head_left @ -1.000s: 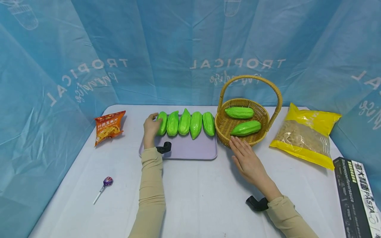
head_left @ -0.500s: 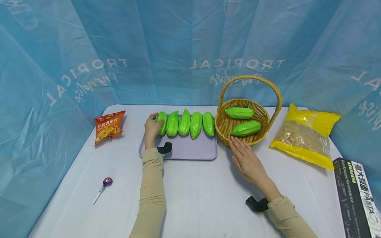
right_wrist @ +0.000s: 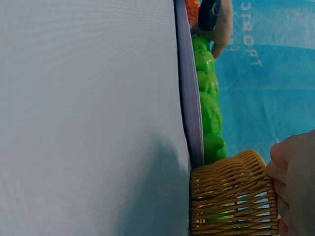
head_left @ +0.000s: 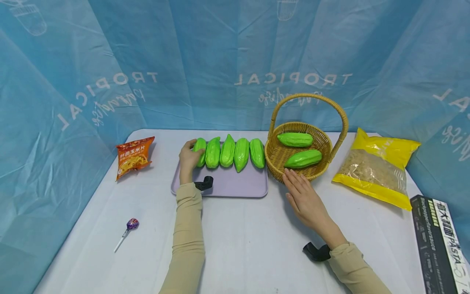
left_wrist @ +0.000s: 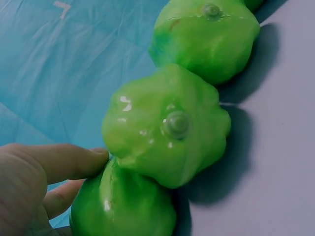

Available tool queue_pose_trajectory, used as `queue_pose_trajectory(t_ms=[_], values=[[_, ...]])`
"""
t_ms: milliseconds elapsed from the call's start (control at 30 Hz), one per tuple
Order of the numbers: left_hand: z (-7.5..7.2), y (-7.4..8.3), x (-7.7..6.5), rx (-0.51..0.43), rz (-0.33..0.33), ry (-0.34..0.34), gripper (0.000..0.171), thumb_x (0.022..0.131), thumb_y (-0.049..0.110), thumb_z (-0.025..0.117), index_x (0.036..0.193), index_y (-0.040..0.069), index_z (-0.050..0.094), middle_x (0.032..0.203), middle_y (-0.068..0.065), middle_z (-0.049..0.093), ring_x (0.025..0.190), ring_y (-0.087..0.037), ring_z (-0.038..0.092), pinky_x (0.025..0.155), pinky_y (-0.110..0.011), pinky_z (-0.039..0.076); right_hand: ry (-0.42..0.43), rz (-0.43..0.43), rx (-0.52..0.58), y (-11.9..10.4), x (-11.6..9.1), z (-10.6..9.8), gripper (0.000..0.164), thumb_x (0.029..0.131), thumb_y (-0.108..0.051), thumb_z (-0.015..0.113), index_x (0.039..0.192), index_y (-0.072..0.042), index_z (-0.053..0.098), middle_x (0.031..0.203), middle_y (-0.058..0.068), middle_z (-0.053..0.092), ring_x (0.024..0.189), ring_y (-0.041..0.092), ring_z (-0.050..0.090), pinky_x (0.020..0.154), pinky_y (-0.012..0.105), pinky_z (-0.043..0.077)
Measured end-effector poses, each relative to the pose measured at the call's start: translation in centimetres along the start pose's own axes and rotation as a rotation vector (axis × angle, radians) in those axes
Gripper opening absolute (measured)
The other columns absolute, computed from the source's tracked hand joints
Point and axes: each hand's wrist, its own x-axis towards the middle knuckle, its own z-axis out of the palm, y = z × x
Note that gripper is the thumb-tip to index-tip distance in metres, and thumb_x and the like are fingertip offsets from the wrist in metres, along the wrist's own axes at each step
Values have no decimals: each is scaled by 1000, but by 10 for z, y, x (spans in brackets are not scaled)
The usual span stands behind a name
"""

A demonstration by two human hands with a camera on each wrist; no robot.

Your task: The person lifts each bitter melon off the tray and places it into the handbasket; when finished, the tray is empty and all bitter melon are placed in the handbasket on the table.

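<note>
In the head view my left hand (head_left: 188,158) grips the leftmost green ribbed gourd (head_left: 200,152), which lies in a row of several alike on a lilac tray (head_left: 236,188). The left wrist view has the thumb (left_wrist: 81,162) against that gourd's side (left_wrist: 123,204), fingers partly hidden behind it. My right hand (head_left: 307,201) lies with straight fingers at the near rim of a wicker basket (head_left: 280,157). Two more green gourds (head_left: 295,139) lie inside under its tall arched handle. In the right wrist view the right fingers touch the basket's rim (right_wrist: 236,191).
An orange snack bag (head_left: 134,157) stands at the back left, with a lollipop (head_left: 129,228) nearer on the white table. To the right are a yellow pasta bag (head_left: 376,167) and a black pasta box (head_left: 437,241). A blue curtain (head_left: 220,61) surrounds the table.
My left hand has shifted slightly to the right, closer around the leftmost gourd. The right hand and the basket have stayed in place.
</note>
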Motion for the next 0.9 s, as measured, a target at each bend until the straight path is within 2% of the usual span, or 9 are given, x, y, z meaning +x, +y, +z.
queue_pose_trajectory(t_ms=[133, 300, 400, 600, 800, 900], values=[[-2, -1, 0, -32, -25, 12, 51, 96, 13, 58, 144, 6, 44, 149, -20, 43, 139, -36, 38, 114, -48, 34, 1, -1, 2, 0, 0, 0, 49, 101, -17, 48, 145, 2, 41, 152, 19, 39, 139, 36, 37, 113, 52, 28], [-6, 4, -2, -70, -37, 60, 49, 95, 12, 56, 143, 7, 46, 147, -19, 45, 138, -35, 39, 112, -47, 36, -13, 9, -1, 0, -1, -1, 52, 98, -15, 53, 146, 2, 40, 153, 18, 38, 140, 36, 36, 117, 49, 25], [-10, 11, -4, -87, -9, 78, 49, 95, 11, 55, 143, 7, 47, 147, -18, 46, 136, -35, 41, 110, -48, 39, -23, 17, 0, 0, -2, -1, 52, 98, -15, 52, 146, 1, 39, 154, 18, 37, 141, 35, 35, 121, 43, 18], [-17, 33, -13, -114, 61, 77, 49, 94, 12, 54, 142, 8, 48, 145, -17, 48, 133, -34, 45, 106, -49, 42, -17, 20, -2, 0, -2, -1, 52, 98, -15, 53, 146, 1, 40, 154, 17, 37, 141, 35, 35, 120, 45, 21], [-15, 55, -22, -134, 128, 44, 48, 94, 9, 53, 142, 8, 49, 145, -15, 49, 130, -34, 48, 102, -46, 43, -16, 19, 3, 0, -1, 0, 53, 98, -15, 53, 146, 1, 40, 154, 17, 37, 141, 36, 35, 123, 39, 13], [-12, 65, -28, -142, 162, 29, 48, 94, 9, 52, 142, 9, 49, 144, -15, 49, 128, -34, 49, 96, -44, 45, -14, 16, 5, 0, -1, -1, 52, 98, -15, 53, 146, 1, 40, 154, 17, 37, 141, 36, 35, 124, 37, 10]])
